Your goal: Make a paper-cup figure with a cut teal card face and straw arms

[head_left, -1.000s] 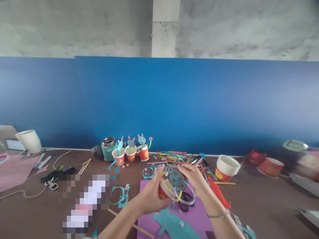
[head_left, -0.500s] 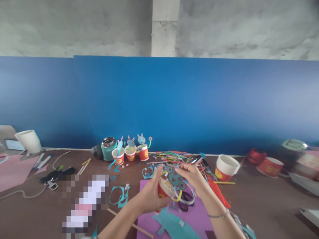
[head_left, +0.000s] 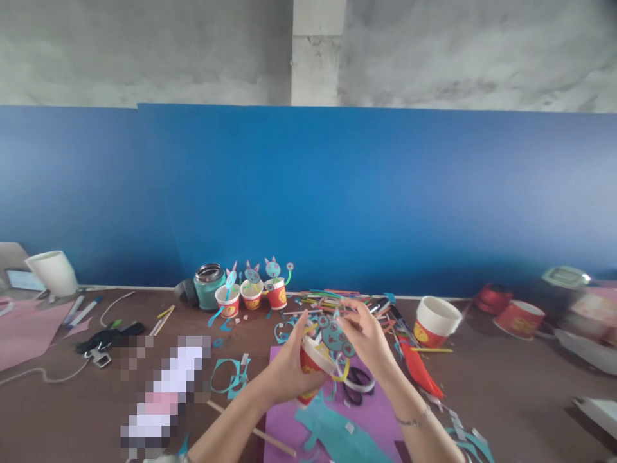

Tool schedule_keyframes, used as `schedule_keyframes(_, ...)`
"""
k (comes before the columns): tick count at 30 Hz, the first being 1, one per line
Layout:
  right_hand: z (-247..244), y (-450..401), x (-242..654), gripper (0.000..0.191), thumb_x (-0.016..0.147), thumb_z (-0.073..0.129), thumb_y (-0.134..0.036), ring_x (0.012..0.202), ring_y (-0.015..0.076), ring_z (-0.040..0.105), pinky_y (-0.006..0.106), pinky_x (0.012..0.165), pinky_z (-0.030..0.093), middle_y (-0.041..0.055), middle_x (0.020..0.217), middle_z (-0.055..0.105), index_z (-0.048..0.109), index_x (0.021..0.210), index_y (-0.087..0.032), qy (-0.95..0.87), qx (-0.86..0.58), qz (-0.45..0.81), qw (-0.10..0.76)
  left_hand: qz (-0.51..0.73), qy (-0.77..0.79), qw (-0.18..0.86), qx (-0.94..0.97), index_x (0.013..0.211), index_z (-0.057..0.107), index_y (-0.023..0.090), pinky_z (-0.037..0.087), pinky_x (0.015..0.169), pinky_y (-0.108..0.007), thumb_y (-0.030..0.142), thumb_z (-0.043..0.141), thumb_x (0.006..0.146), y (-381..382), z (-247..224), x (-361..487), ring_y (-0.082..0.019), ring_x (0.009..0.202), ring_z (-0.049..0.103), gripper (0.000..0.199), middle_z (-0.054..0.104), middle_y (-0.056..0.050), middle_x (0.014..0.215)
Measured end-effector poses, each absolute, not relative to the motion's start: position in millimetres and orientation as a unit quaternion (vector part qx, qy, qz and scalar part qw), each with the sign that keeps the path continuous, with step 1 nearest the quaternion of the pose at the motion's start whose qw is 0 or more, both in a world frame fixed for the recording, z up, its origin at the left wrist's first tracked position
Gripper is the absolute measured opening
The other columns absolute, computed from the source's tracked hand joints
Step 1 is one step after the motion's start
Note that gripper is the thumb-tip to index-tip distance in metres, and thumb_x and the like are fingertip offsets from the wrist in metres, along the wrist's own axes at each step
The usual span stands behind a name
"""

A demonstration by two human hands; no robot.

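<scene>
Paper cup: red and white, at the centre of the clock (head_left: 311, 365), raised over a purple sheet (head_left: 283, 424), mouth tipped towards two o'clock.
Left hand: wrapped around the cup's side (head_left: 288, 372), thumb up along it.
Right hand: at two o'clock (head_left: 364, 333), fingertips at an ear of the turquoise animal head (head_left: 332, 335) over the cup's mouth; whether they pinch it, I cannot tell.
Risk to the head: the thin ear could crease or tear if tugged sideways.
Risk to the cup: the wall could buckle under too firm a squeeze.
Risk at four o'clock: the yellow arm (head_left: 341, 372) could snag on the black-handled scissors (head_left: 354, 395) if lowered there.
</scene>
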State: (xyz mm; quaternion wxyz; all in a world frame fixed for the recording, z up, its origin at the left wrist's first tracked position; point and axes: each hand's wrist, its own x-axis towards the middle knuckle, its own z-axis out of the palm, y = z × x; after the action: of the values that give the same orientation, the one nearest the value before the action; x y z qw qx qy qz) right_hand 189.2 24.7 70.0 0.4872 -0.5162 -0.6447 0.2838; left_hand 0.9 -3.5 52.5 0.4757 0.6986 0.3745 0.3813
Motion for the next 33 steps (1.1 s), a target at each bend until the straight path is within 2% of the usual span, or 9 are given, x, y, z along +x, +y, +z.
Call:
schedule_keyframes(2,68,25,189,0.037,0.084,0.047,-0.037,0.066,0.0190,0.061,0.028,0.062,0.044,0.0016,0.072,0.066,0.046,0.116,-0.019,-0.664,-0.537,0.254,0.454,0.371,0.419,0.449,0.697,0.146,0.002,0.023,0.043,0.093,-0.036,0.021,0.070,0.064,1,53,-4,-0.024,0.109,0.054,0.107,0.047,-0.014,0.133)
schedule_keyframes(5,66,22,189,0.030,0.084,0.045,-0.030,0.084,0.0224,0.065,0.031,0.073,0.045,0.0062,0.088,0.071,0.051,0.111,-0.020,-0.679,-0.595,0.196,0.384,0.295,0.522,0.420,0.681,0.146,0.002,0.017,0.047,0.084,-0.036,0.026,0.065,0.067,9,55,-15,-0.025,0.098,0.060,0.102,0.057,-0.015,0.123)
schedule_keyframes(9,67,14,183,0.015,0.077,0.050,-0.018,0.080,0.0207,0.065,0.027,0.067,0.041,0.0049,0.080,0.071,0.064,0.081,-0.020,-0.730,-0.632,0.132,0.224,0.195,0.631,0.338,0.671,0.144,0.016,0.016,0.045,0.084,-0.040,0.036,0.064,0.064,19,58,-33,-0.032,0.105,0.058,0.095,0.059,-0.016,0.123)
schedule_keyframes(13,76,1,178,0.022,0.076,0.048,-0.011,0.073,0.0191,0.066,0.024,0.060,0.038,0.0057,0.073,0.072,0.067,0.070,-0.019,-0.772,-0.613,0.123,0.110,0.150,0.638,0.328,0.680,0.143,0.022,0.012,0.046,0.081,-0.043,0.048,0.065,0.061,20,60,-46,-0.037,0.099,0.061,0.100,0.066,-0.017,0.111)
schedule_keyframes(15,82,-4,177,0.024,0.074,0.048,-0.009,0.074,0.0208,0.067,0.024,0.058,0.038,0.0084,0.075,0.073,0.069,0.068,-0.018,-0.777,-0.617,0.116,0.042,0.134,0.643,0.311,0.687,0.144,0.021,0.010,0.044,0.085,-0.043,0.051,0.066,0.060,18,62,-49,-0.038,0.107,0.058,0.103,0.061,-0.021,0.120)
schedule_keyframes(18,90,-7,176,0.024,0.072,0.049,-0.006,0.084,0.0265,0.069,0.027,0.063,0.043,0.0145,0.084,0.074,0.071,0.074,-0.015,-0.761,-0.641,0.095,-0.035,0.152,0.644,0.253,0.706,0.144,0.019,0.008,0.037,0.096,-0.045,0.049,0.064,0.064,17,66,-47,-0.039,0.127,0.040,0.101,0.038,-0.024,0.142)
schedule_keyframes(21,92,-5,178,0.027,0.071,0.049,-0.004,0.093,0.0311,0.067,0.031,0.069,0.046,0.0190,0.094,0.072,0.072,0.085,-0.012,-0.737,-0.667,0.088,-0.063,0.198,0.629,0.192,0.727,0.142,0.023,0.008,0.032,0.101,-0.046,0.045,0.062,0.069,18,67,-42,-0.037,0.132,0.032,0.091,0.033,-0.024,0.145)
schedule_keyframes(29,87,5,180,0.027,0.067,0.060,-0.011,0.093,0.0310,0.067,0.032,0.069,0.051,0.0167,0.096,0.072,0.070,0.092,-0.014,-0.704,-0.687,0.135,-0.121,0.274,0.527,0.130,0.794,0.123,0.053,0.016,0.038,0.098,-0.043,0.022,0.061,0.074,16,59,-27,-0.029,0.116,0.050,0.050,0.058,-0.013,0.124)
schedule_keyframes(33,84,8,180,0.024,0.071,0.059,-0.016,0.098,0.0313,0.065,0.035,0.075,0.050,0.0166,0.102,0.071,0.070,0.092,-0.015,-0.701,-0.689,0.138,-0.121,0.278,0.451,0.132,0.838,0.113,0.061,0.022,0.039,0.098,-0.040,0.020,0.061,0.077,9,58,-20,-0.025,0.112,0.053,0.036,0.062,-0.008,0.117)
